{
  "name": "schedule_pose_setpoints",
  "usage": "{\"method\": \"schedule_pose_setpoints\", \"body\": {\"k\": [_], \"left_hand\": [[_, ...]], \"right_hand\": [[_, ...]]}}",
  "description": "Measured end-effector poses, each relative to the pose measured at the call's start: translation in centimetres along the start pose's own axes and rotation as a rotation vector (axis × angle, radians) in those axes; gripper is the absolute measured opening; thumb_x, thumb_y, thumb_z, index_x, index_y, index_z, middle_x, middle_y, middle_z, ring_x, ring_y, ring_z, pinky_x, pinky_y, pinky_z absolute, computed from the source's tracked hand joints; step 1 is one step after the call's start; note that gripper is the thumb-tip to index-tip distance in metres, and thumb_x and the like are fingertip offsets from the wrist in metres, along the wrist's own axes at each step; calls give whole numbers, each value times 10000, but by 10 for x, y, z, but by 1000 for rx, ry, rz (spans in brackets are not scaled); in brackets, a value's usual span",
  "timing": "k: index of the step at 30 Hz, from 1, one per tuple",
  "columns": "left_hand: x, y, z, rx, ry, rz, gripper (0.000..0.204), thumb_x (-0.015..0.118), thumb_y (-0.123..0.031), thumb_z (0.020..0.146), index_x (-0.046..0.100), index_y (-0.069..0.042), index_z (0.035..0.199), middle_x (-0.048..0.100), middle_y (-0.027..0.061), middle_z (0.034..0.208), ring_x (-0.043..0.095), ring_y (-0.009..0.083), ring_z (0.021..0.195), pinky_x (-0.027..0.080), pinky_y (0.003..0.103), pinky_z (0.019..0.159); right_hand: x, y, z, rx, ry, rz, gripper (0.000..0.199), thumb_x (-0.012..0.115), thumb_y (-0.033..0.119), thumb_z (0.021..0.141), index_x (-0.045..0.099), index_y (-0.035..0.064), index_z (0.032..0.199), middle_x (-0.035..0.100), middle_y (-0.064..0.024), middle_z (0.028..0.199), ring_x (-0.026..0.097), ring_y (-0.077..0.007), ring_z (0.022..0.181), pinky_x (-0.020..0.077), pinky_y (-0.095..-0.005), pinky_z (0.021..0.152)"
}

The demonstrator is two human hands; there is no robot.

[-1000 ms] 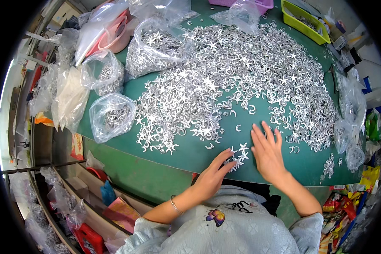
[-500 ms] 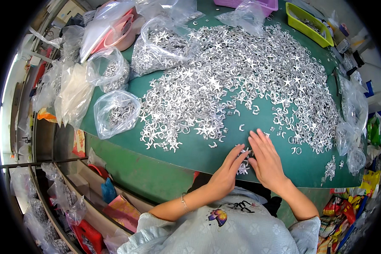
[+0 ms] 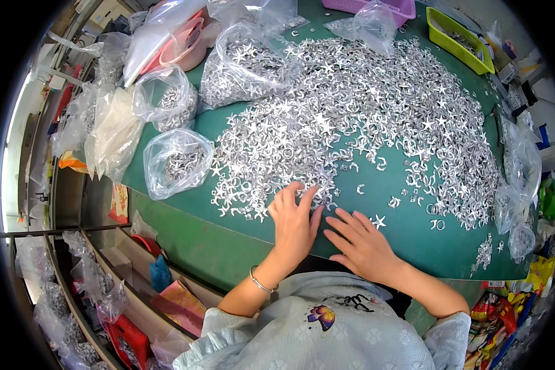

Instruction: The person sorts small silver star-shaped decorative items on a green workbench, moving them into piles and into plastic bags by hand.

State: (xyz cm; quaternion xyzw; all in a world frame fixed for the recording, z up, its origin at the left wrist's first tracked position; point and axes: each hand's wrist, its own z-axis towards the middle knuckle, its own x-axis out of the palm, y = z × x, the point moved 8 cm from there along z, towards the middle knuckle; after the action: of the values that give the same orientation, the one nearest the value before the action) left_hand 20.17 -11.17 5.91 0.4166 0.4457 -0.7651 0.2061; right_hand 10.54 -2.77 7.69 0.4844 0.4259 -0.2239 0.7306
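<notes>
**Two flat hands at the near edge of a heap of silver pieces**

Low in the frame's centre, the left hand (image 3: pixel 295 223) lies palm down on the green table (image 3: pixel 413 243), fingers spread and gripping nothing, its fingertips touching the near fringe of the silver star and ring pieces (image 3: pixel 351 117). Just beside it, the right hand (image 3: pixel 362 243) also lies flat and open, holding nothing; a single loose star (image 3: pixel 379 221) sits at its fingertips. Bare green mat runs to the right of the hands along the table's near edge, up to a few stray rings in the lower right. Farther up, the heap covers most of the table's middle. At the left edge stand clear bags of pieces (image 3: pixel 177 161). Along the far rim sit a pink bowl (image 3: pixel 185 46), a purple tray (image 3: pixel 376 7) and a yellow-green bin (image 3: pixel 459 38).
</notes>
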Motion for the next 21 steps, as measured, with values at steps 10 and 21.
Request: {"method": "schedule_pose_setpoints", "body": {"k": [10, 21], "left_hand": [[-8, 2, -6, 50, -20, -62, 373, 685, 10, 757, 609, -57, 1116, 536, 77, 1097, 496, 253, 953, 337, 380, 828], [-9, 8, -15, 38, -49, -125, 305, 674, 5, 771, 616, -54, 1064, 568, 75, 1057, 535, 226, 943, 318, 370, 815]], "right_hand": [[-30, -31, 9, 115, -281, 40, 264, 695, 74, 759, 638, 9, 1009, 575, -136, 1123, 516, -348, 1102, 424, -446, 900], [-21, -42, 41, -3, -295, -233, 210, 620, 40, 698, 634, 39, 907, 575, -101, 1063, 520, -302, 1065, 394, -455, 931]]}}
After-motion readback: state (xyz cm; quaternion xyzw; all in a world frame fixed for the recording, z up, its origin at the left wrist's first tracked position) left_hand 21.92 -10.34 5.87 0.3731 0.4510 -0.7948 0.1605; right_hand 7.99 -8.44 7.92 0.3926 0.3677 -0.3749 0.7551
